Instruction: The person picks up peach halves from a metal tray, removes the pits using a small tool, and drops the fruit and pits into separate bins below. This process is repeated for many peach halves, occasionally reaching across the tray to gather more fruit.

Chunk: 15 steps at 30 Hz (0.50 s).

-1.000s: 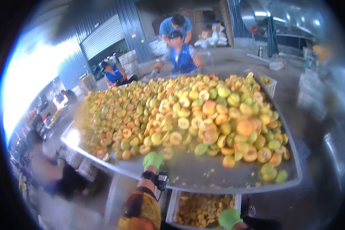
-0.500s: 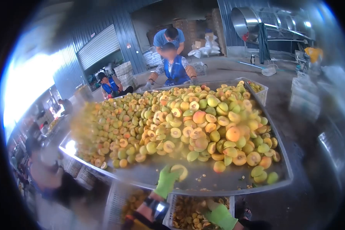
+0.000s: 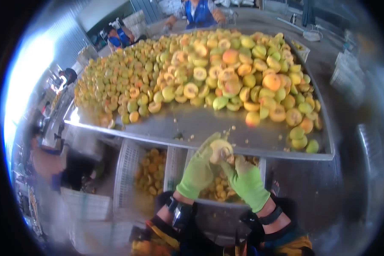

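The left hand [image 3: 196, 173] grips a cut fruit [image 3: 221, 151] just past the near rim of the counter [image 3: 158, 126], its pale face turned up and partly inward, which leaves that face within reach of the right hand [image 3: 247, 179]. The right hand's fingers are bent in at the fruit's near right side; whether they pinch its flesh or some small thing there (the spot is dark and blurred) I cannot tell. Both hands wear green gloves, likely for a surer hold on wet skin.

They meet above a crate [image 3: 263, 173] of cut pieces, so anything loose would probably drop into it. Another crate [image 3: 126, 170] stands to its left, also holding pieces. The pile [image 3: 200, 72] of whole and halved fruit lies back from the near edge, leaving a strip of metal with only scraps on it, and the raised rim probably keeps rollers aboard.
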Each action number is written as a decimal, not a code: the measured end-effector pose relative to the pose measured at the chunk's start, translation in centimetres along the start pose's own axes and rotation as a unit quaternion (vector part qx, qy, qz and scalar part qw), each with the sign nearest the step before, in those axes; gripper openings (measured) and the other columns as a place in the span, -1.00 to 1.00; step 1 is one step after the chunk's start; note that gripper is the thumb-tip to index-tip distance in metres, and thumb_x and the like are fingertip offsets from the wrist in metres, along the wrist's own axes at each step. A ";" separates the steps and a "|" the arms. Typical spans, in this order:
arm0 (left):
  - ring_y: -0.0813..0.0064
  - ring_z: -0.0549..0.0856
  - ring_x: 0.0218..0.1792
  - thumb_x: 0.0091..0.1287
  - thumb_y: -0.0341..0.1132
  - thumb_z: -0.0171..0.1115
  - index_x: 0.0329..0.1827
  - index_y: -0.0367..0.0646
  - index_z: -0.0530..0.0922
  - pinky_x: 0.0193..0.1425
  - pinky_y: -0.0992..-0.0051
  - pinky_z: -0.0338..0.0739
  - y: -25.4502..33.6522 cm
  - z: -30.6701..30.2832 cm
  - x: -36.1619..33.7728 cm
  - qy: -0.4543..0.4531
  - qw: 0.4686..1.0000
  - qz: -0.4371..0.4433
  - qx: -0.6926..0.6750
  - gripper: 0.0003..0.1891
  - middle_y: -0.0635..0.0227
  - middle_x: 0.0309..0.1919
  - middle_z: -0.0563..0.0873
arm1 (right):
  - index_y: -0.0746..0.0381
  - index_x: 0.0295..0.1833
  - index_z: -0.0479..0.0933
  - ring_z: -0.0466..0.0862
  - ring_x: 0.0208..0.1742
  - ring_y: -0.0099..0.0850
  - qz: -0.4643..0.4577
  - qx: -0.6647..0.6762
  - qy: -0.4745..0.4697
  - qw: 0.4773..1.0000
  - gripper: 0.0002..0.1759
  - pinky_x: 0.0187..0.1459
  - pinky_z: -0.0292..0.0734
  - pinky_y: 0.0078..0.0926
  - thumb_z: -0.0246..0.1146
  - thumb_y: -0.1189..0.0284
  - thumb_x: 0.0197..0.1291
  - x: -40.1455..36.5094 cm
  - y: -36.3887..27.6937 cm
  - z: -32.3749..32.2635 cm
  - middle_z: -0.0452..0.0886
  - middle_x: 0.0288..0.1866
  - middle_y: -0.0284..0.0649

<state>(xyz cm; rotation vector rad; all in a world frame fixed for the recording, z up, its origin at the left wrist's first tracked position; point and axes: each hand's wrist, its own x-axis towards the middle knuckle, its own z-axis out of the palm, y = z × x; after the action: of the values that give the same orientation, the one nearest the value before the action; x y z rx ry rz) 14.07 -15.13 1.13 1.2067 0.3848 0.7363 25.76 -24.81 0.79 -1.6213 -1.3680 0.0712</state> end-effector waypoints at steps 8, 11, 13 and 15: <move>0.26 0.68 -0.15 0.50 0.23 -0.11 0.28 -0.26 0.39 0.06 0.29 0.63 -2.3 -1.4 0.3 0.202 0.976 -0.029 -0.079 -0.33 0.07 -0.01 0.64 | 0.25 -0.35 0.45 0.61 -0.59 -0.12 0.021 -0.113 -0.082 0.990 -0.67 -0.53 0.49 -0.21 0.31 0.22 0.28 0.5 -1.9 2.4 0.56 -0.60 -0.08; 0.38 0.67 -0.01 0.55 0.03 -0.02 0.26 -0.25 0.41 0.02 0.44 0.66 -1.1 -1.6 -0.1 0.223 0.974 -0.017 -0.032 -0.50 0.11 0.02 0.61 | 0.23 -0.38 0.44 0.56 -0.67 -0.13 0.011 -0.117 -0.068 0.991 -0.72 -0.55 0.46 -0.28 0.31 0.31 0.29 0.3 -2.0 4.0 0.51 -0.68 -0.13; 0.40 0.69 -0.08 0.55 0.03 -0.01 0.22 -0.26 0.45 -0.01 0.46 0.67 0.6 -1.4 -0.4 0.233 0.964 -0.052 -0.120 -0.51 0.13 -0.04 0.64 | 0.24 -0.36 0.44 0.54 -0.68 -0.18 0.018 -0.103 -0.090 0.991 -0.70 -0.57 0.45 -0.34 0.31 0.29 0.30 -0.1 -2.5 4.7 0.48 -0.68 -0.16; 0.42 0.70 -0.15 0.54 0.02 0.00 0.17 -0.28 0.48 -0.04 0.48 0.67 1.4 -1.3 -0.3 0.239 0.945 -0.085 -0.207 -0.51 0.14 -0.10 0.67 | 0.26 -0.34 0.44 0.52 -0.70 -0.24 0.025 -0.089 -0.109 0.990 -0.69 -0.59 0.43 -0.41 0.30 0.26 0.31 -0.4 -2.4 5.3 0.45 -0.69 -0.18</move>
<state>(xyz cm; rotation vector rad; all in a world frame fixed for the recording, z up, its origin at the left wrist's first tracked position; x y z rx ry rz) 12.63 -14.17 2.03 0.5809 0.6883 0.9045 20.74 -22.10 -0.50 -1.8413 -1.5351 0.1642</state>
